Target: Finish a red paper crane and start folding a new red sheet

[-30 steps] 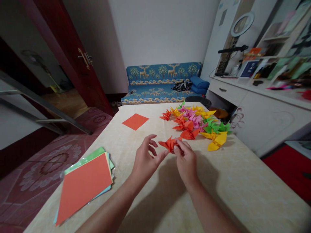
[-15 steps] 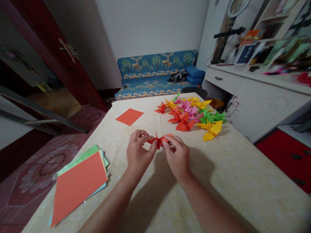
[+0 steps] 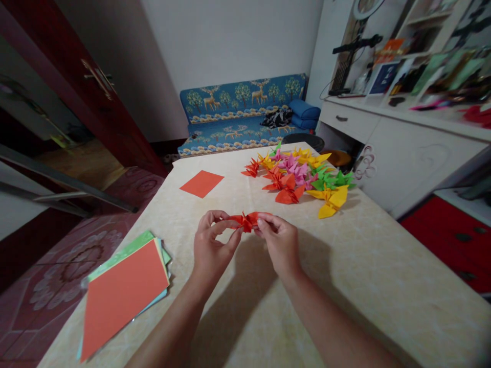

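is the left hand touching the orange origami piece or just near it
Touching. In the head view the left hand pinches one end of the orange origami piece; the right hand pinches the other.

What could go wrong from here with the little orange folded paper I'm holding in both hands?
1. The left hand and right hand pinch the orange folded paper by its thin ends; a hard pull might tear or flatten it.
2. The paper stack lies at the left edge of the table, seemingly overhanging it, close to the left forearm; a nudge could push it off.
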### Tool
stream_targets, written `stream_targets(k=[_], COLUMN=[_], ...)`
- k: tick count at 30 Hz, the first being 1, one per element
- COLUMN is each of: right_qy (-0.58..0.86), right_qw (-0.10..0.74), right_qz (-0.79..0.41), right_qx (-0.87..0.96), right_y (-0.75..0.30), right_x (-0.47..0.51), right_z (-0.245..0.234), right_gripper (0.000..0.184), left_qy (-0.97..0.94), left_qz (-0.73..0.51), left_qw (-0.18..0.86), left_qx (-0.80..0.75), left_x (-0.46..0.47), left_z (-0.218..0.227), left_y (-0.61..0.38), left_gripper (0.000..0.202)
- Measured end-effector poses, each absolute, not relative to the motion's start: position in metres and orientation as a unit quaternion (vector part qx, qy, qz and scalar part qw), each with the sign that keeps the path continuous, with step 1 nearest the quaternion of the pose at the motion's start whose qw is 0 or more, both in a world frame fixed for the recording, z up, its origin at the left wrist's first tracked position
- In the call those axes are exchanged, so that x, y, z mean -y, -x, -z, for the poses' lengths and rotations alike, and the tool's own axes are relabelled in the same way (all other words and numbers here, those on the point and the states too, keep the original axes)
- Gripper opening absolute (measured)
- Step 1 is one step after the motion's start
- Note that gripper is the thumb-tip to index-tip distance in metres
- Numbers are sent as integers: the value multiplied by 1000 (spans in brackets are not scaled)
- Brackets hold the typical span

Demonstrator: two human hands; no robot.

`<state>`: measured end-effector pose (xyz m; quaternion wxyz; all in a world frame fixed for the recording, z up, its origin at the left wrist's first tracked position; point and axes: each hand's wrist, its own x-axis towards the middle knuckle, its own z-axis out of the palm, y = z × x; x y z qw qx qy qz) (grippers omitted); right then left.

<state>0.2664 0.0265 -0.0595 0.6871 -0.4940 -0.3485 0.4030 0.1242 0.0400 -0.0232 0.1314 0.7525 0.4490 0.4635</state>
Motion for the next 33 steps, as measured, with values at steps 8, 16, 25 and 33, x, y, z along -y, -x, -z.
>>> stream_targets(k=[8,16,25,33], right_qy=[481,473,480,435], right_qw=[701,708,704,696], right_qz=[-424,-438,-433,-528], right_qx=[310,289,294,220], right_y=[-265,-266,-267,-271], right_x=[-27,-27,-27,-29], right_z=[60,60,59,57], right_gripper=[28,28,27,20], left_qy=[-769,-786,-793,-772], left_qz=[-471,-462,-453,-482], left_qw=[84,-8,-33,34], left_qx=[-424,-412,-406,-412], left_x=[-36,-35,-34,-36], left_z=[23,29,28,15], left_y=[-121,-118,-119,-118], left_gripper=[8,9,8,18])
